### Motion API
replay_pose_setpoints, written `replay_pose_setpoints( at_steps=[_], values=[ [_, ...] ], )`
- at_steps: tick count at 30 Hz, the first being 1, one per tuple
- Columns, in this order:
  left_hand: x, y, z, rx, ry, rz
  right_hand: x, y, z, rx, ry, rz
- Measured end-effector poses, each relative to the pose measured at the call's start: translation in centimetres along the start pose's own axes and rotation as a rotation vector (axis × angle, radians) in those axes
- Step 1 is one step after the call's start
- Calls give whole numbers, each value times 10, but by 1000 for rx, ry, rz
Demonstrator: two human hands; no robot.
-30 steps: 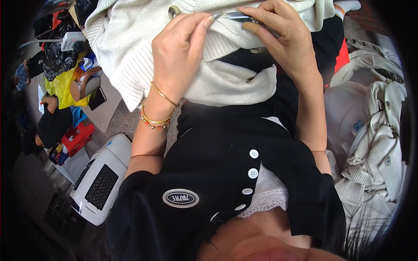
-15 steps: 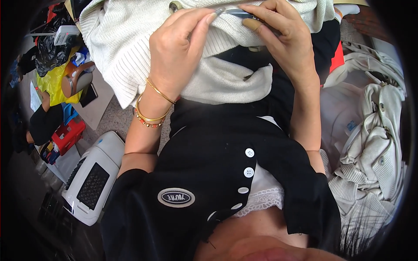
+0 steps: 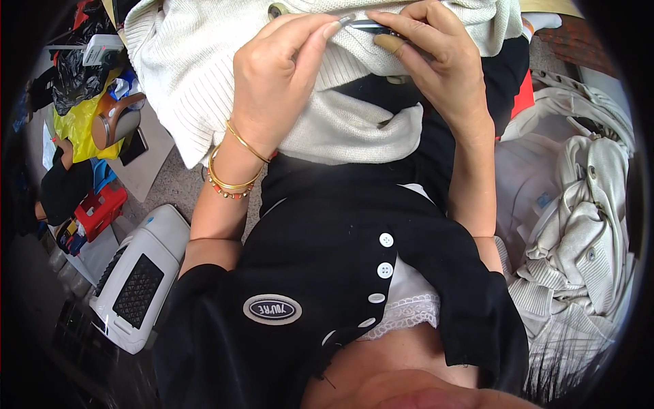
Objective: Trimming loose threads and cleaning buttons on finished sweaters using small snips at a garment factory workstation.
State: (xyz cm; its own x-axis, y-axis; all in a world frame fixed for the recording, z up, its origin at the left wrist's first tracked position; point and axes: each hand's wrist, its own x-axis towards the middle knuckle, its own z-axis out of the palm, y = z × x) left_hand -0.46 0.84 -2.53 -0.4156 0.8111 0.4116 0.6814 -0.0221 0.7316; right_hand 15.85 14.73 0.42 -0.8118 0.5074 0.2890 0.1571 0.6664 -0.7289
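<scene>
Cardigan [image 3: 204,112] in cream knit, ribbed at the hem, spreads ahead of you at the top of the view, beneath both hands. Your right hand [image 3: 439,58] has thumb and fingers clamped on a slim metal-bladed tool [image 3: 368,24]. Your left hand [image 3: 276,71] pinches thumb and forefinger together at its tip; what they grip is too small to tell. The step looks like close blade work on the knit; the next move likely calls for a steady pinch, fingertips clear of the edge.
</scene>
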Motion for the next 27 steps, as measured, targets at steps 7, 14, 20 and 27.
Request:
replay_pose_setpoints(
  at_steps=[7,14,20,27],
  values=[
    [0,-1,0,-10,2,-7,-2,8,3,35,24,-56],
    [0,2,-2,25,-51,-25,-3,6,1,20,18,-42],
    [1,3,-2,16,-55,-34,-1,-4,-3,-34,1,-43],
    [2,4,-1,23,-66,-18,3,-8,-4,-131,1,-91]
  ],
)
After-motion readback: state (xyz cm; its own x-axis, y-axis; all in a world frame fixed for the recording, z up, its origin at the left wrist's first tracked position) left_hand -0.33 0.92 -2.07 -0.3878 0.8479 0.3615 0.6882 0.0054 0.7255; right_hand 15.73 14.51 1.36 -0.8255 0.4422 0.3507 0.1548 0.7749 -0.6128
